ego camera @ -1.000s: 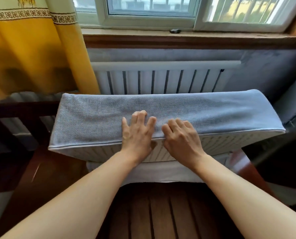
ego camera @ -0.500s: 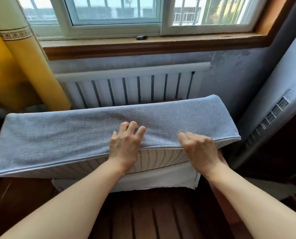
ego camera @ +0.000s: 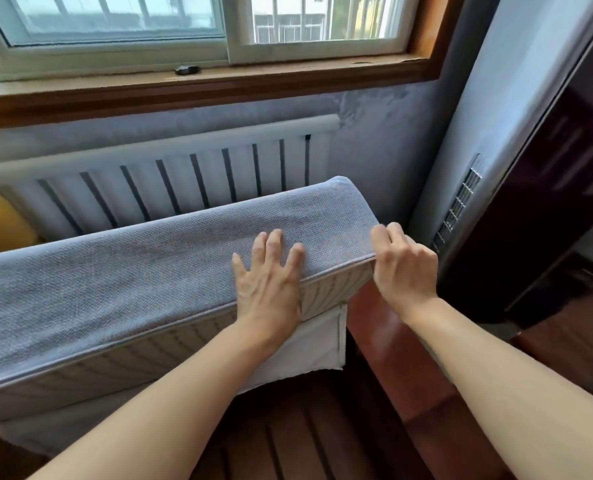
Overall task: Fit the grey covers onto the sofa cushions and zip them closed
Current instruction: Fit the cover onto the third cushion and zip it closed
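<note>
The left hand (ego camera: 271, 275) lies flat with its fingers spread on top of the grey cover (ego camera: 142, 275). The right hand (ego camera: 404, 268) pinches the cover's corner with curled fingers. The cover is on a long sofa cushion (ego camera: 170, 351), which stands on its edge on a white cushion (ego camera: 316, 344). Behind the cushion is a white radiator (ego camera: 170, 181), under the window (ego camera: 236, 46).

1. I see the cushion (ego camera: 149, 289) lying before the radiator (ego camera: 170, 181), under the window (ego camera: 198, 26).
2. My left hand (ego camera: 269, 285) rests on its top; my right hand (ego camera: 404, 268) grips its right corner.
3. A cabinet (ego camera: 547, 188) stands right.
</note>
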